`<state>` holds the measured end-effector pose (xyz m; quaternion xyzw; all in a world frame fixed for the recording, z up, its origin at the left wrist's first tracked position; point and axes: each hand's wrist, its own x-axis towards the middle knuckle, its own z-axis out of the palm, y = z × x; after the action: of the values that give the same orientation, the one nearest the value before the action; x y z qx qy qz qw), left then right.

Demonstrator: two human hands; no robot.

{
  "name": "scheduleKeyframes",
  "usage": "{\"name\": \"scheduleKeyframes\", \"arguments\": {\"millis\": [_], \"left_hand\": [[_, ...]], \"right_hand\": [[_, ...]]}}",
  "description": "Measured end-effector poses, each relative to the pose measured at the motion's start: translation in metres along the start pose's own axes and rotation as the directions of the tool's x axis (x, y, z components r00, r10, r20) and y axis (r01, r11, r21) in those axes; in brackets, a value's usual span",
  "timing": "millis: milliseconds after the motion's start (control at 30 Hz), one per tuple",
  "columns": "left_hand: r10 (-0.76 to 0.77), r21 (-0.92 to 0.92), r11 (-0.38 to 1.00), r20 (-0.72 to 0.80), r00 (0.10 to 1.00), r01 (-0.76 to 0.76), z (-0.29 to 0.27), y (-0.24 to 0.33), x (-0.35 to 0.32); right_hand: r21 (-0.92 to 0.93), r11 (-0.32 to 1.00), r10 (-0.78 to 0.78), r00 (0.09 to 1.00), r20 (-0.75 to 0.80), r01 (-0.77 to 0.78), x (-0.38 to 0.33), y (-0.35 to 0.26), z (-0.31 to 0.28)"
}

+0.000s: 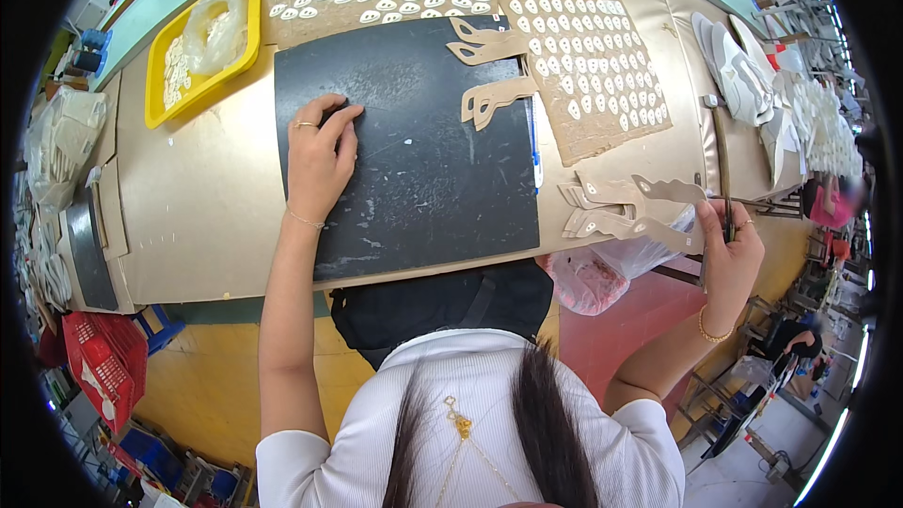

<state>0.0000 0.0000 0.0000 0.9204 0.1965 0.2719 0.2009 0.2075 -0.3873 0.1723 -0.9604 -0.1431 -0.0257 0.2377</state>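
My left hand rests on a black board, its fingers bent and somewhat apart, with nothing visible in them. At the right edge of the table my right hand pinches the end of a beige, wavy-edged cut piece. Several similar beige pieces lie beside it, overlapping at the near table edge. Two more cut pieces, an upper one and a lower one, lie at the board's far right side. A dark, slender tool passes close to my right hand; whether my fingers touch it I cannot tell.
Brown sheets covered in rows of small white oval pieces lie beyond the board. A yellow tray with a plastic bag stands far left. A pen lies along the board. Large white pieces are stacked far right. A red basket is lower left.
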Motion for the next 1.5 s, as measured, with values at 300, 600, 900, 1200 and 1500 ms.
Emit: {"name": "scheduleKeyframes", "arguments": {"millis": [300,600,900,1200,1500], "left_hand": [[-0.025,0.009,1.000,0.009,1.000,0.025,0.002,-0.003,0.001],[-0.038,0.008,0.999,0.021,0.999,0.038,0.002,-0.001,0.000],[-0.043,0.003,0.999,0.027,0.999,0.043,0.000,-0.003,-0.001],[0.251,-0.230,0.947,0.096,0.963,-0.224,0.023,0.097,0.006],[0.510,-0.293,0.854,0.312,0.802,-0.430,0.109,0.173,0.012]], "right_hand": [[-0.006,1.000,-0.014,1.000,0.008,0.014,-0.002,-0.012,0.006],[0.240,0.969,0.041,0.996,0.078,-0.059,-0.020,-0.018,0.035],[-0.081,0.996,0.027,1.000,-0.002,-0.027,-0.005,0.080,0.088],[0.045,0.924,-0.382,0.911,0.157,0.380,0.037,0.012,0.118],[-0.112,0.721,-0.641,0.719,0.268,0.684,0.074,-0.006,0.145]]}}
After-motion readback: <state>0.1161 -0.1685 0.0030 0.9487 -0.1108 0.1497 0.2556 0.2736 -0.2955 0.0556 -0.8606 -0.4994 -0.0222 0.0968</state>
